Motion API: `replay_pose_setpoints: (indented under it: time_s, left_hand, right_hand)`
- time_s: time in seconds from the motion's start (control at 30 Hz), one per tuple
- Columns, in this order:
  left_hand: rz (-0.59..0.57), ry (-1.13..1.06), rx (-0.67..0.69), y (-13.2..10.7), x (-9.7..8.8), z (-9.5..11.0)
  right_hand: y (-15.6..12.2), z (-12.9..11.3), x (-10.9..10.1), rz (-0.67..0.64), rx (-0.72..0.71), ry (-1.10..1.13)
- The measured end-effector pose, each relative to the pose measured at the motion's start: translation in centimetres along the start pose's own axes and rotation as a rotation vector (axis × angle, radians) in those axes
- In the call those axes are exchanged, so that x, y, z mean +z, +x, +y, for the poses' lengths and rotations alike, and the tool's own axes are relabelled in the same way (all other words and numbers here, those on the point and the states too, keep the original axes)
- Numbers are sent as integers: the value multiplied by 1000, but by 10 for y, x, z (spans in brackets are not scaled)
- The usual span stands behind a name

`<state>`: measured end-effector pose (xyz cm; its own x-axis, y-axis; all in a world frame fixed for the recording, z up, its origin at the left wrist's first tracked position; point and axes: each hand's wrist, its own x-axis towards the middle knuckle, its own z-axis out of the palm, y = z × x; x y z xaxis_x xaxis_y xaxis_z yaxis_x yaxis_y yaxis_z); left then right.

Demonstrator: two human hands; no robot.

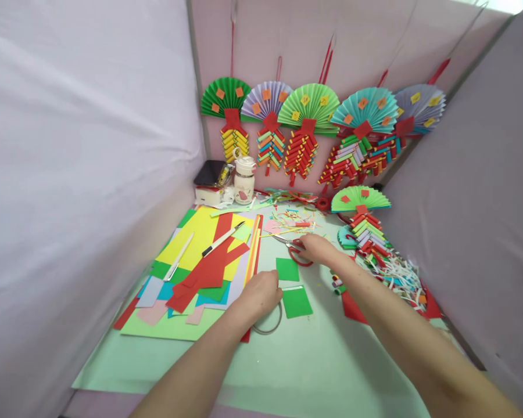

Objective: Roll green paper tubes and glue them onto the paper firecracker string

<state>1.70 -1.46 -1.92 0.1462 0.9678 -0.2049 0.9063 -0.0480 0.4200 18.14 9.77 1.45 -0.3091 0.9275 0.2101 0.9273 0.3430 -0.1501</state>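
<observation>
My right hand [316, 248] lies over the red handles of a pair of scissors [290, 245] on the pale green mat, fingers curled onto them. My left hand [261, 295] is closed on a clear tape ring [270, 326] near the mat's middle. Two green paper rectangles [287, 269] [297, 302] lie between my hands.
A stack of coloured paper sheets [200, 255] with a pen [222, 239] and a ruler [178, 256] lies at left. Paper fans with rolled tassels [307, 107] hang on the back wall; one fan [361, 200] and paper scraps [396, 273] lie at right. A white bottle [244, 181] stands at the back.
</observation>
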Motion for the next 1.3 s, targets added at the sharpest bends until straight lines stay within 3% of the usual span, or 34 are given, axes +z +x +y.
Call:
replay_pose_setpoints:
  time_s: [0.13, 0.3, 0.4, 0.53, 0.67, 1.3]
  left_hand:
    - [-3, -12, -1, 0, 0, -1]
    - [0, -22, -6, -1, -1, 0]
    - [2, -28, -3, -1, -3, 2]
    - [1, -24, 1, 0, -5, 4]
    - [-16, -10, 19, 1, -5, 4]
    - [18, -67, 53, 3, 0, 4]
  right_hand:
    - [-15, 9, -29, -221, -115, -122]
    - [-56, 29, -56, -280, -92, -209]
    - [-95, 36, -52, -276, -72, -113]
    - [-148, 40, -30, -202, -104, 73]
    - [-180, 40, -14, -102, -128, 105]
    - [-166, 25, -1, -129, -163, 87]
